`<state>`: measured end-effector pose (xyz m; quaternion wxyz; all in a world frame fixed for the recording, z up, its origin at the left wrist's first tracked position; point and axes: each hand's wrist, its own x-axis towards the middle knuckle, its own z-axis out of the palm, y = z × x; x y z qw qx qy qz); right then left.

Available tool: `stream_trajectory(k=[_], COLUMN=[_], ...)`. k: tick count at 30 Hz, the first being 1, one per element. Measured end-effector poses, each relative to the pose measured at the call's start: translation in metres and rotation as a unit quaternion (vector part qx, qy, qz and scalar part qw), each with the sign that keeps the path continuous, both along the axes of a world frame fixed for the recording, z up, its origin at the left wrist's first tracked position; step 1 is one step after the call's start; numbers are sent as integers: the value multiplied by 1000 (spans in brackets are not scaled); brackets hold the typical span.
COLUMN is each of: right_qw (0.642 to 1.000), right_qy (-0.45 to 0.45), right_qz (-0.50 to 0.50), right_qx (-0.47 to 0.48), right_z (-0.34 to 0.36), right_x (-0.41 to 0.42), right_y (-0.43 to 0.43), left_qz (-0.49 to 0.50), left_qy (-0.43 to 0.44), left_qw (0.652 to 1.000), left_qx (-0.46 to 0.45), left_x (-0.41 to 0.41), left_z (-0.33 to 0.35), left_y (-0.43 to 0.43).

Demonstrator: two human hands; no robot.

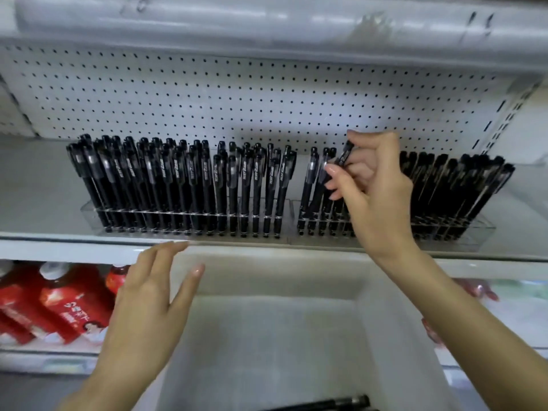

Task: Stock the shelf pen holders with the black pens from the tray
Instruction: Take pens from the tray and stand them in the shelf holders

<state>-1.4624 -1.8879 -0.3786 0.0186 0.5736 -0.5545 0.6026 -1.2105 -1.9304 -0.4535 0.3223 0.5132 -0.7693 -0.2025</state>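
Right hand (373, 188): you pinch one black pen (345, 153), cap up, near-upright, just above the right holder (474, 229).
Left hand (151, 295): fingers spread, holding nothing, at the tray (267, 277) rim.
Next move: likely straight down; right hand nearer.
Stock: another pen (332, 403) lies in the tray.

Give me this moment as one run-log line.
right hand: pinches black pen at right holder | left hand: open, over left rim of tray | tray: dark pen at near edge

White perforated pegboard back panel (237, 93), red plastic drink bottles with white caps (68, 295) at lower left, white slotted upright (502, 109) at right.
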Motion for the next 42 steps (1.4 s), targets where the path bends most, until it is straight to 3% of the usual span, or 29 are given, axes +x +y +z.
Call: stream_trajectory(k=[9,20,30,35,38,42], right_qw=[995,976,981,979,937,807], right_qy=[55,160,134,92,65,106], right_qz=[-45,-72,-72,14,118,160], right_qx=[63,127,121,179,321,558], right_z=[-15,-13,-6,-6,-22,-69], right_x=[-6,-1,6,29,38,35], right_y=[-11,-16,-8,26,50,86], left_qz=[1,3,-10,-21,-36,-74], left_qy=[53,15,11,-5,-28,-49], left_qw=[997,998,999,999,998,995], left_qx=[52,55,46,48,45,43], left_x=[3,1,3,5,15,38], left_z=[-2,-8,-7,-1,-1,-7], left_y=[-3,-3,-5,-3,11,43])
